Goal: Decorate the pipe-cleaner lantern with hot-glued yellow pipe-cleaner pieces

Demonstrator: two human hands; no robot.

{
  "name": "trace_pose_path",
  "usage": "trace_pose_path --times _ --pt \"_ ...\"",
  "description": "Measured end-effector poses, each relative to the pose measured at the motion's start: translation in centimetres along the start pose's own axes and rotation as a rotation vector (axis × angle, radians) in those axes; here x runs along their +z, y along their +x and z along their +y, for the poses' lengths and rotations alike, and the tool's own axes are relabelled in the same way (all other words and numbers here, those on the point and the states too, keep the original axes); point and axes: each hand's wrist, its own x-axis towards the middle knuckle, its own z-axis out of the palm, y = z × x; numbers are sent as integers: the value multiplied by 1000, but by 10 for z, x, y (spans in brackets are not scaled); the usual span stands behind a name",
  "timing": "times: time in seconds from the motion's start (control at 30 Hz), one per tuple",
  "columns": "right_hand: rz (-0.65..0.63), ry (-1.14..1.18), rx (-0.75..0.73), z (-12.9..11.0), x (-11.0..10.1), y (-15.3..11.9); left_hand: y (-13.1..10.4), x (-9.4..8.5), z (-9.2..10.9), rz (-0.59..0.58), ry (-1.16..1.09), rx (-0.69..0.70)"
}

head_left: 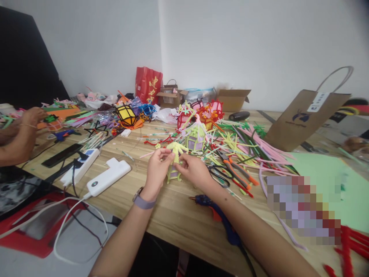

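Observation:
Both my hands meet at a small yellow-green and purple lantern (174, 174) made of fuzzy stems, near the table's front edge. My left hand (159, 169) has its fingers closed on the lantern's upper left side. From the right, my right hand (191, 169) pinches the same lantern close to its top. Just behind stands a similar green and purple lantern (196, 138) with a pink top. A blue glue gun (220, 215) lies under my right forearm. Scissors (220, 174) with black handles and orange-handled pliers (238, 171) rest to the right.
Pink and green stems (259, 148) are heaped at right, by a brown paper bag (307, 119) and green sheet (325, 177). A white power adapter (108, 177) and cables lie left. Another person's hand (33, 115) is at far left. Finished lanterns (126, 115) stand behind.

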Motion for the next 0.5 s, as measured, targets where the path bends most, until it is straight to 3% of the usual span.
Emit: trace_pose_path --times 0.2,0.3,0.5 --pt "22 10 -36 4 1 1 1 -25 3 -93 251 162" --pt "21 34 -44 6 1 1 3 -26 3 -166 285 193" --pt "23 54 -80 11 1 2 1 -21 1 -175 309 178"
